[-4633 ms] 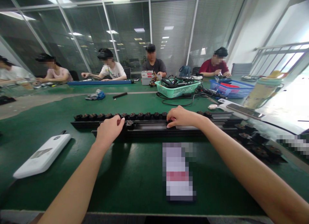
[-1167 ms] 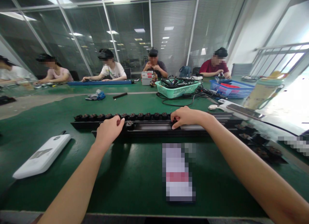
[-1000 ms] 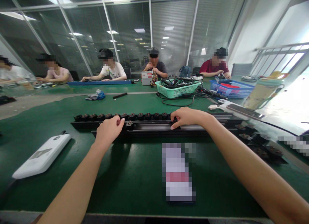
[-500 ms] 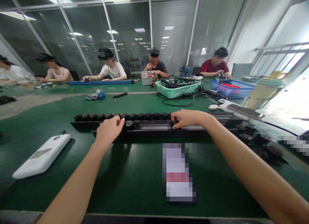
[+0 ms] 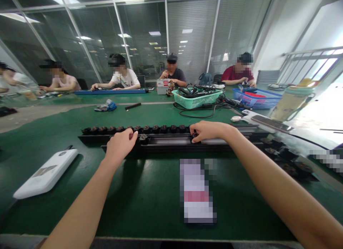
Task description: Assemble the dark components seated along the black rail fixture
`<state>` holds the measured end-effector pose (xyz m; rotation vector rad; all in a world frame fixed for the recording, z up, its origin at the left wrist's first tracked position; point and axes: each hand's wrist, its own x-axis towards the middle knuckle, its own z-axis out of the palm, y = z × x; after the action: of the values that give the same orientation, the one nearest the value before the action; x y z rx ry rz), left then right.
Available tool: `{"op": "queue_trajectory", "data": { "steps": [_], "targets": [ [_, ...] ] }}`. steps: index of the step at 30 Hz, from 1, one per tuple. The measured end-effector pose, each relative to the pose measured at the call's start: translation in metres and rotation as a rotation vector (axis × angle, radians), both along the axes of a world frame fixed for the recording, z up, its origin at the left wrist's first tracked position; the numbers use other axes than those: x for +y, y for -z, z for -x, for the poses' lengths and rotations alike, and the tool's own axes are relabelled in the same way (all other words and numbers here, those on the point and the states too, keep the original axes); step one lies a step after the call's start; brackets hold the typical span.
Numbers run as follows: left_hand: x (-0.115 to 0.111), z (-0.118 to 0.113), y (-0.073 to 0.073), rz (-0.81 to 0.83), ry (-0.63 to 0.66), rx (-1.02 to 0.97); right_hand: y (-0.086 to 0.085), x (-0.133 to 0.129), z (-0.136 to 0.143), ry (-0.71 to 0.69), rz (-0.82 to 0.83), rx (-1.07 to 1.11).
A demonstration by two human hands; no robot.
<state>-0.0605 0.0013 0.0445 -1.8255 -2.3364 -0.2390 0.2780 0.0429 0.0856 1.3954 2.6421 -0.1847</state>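
A long black rail (image 5: 171, 141) with a pale inner channel lies across the green table in front of me. My left hand (image 5: 122, 143) is closed over its left part, fingers curled and partly hidden. Just right of that hand, a small black block-like part (image 5: 144, 138) sits in the channel. My right hand (image 5: 207, 131) pinches another small black part (image 5: 194, 136) at the channel, farther right. Behind lies a second black rail (image 5: 92, 138), with a row of similar black parts (image 5: 164, 128) along it.
More black parts (image 5: 289, 166) lie in a group at the right. A white power bank-like device (image 5: 48, 174) is at the left, a pixelated phone-shaped object (image 5: 197, 191) in front. Beyond are a green basket (image 5: 198, 100) of cables, a blue basket (image 5: 264, 103) and several seated people.
Both hands stay in the same place on the rail, and the parts have not visibly moved. The whole view has shifted very slightly.
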Motion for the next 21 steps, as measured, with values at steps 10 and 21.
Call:
{"op": "queue_trajectory", "data": {
  "steps": [10, 21],
  "targets": [
    [-0.0004, -0.0009, -0.0006, 0.001, -0.001, 0.014, -0.0029, -0.0018, 0.0003, 0.006, -0.001, 0.002],
    [0.0014, 0.0000, 0.0009, -0.007, 0.000, 0.006, -0.0033, -0.0002, -0.0029, 0.009, 0.016, -0.013]
  ]
}}
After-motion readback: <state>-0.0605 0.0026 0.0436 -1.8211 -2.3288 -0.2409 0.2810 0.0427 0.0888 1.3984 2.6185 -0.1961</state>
